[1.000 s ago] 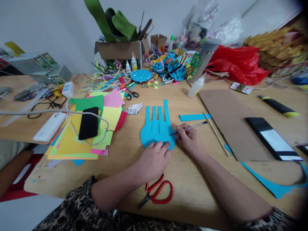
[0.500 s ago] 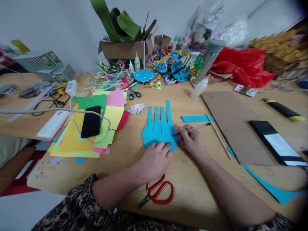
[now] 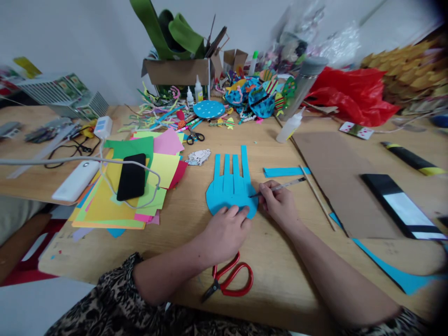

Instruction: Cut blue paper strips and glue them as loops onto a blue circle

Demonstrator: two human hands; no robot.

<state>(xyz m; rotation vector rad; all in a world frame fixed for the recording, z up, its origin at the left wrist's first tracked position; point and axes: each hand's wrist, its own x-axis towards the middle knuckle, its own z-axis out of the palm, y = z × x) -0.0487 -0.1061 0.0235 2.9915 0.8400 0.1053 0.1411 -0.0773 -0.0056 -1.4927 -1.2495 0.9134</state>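
Lengthwise, the blue cutout points its strips forward, left hand resting on it, right hand pinching a left-pointing pencil.

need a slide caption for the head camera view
Left hand rests on a blue paper cutout, right hand holds a pencil to it, red scissors close by.

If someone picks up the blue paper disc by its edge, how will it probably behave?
The blue paper disc looks thin and flat, so it is probably light and somewhat floppy. The narrow strips reach beyond its edge, so they would likely droop or bend first.
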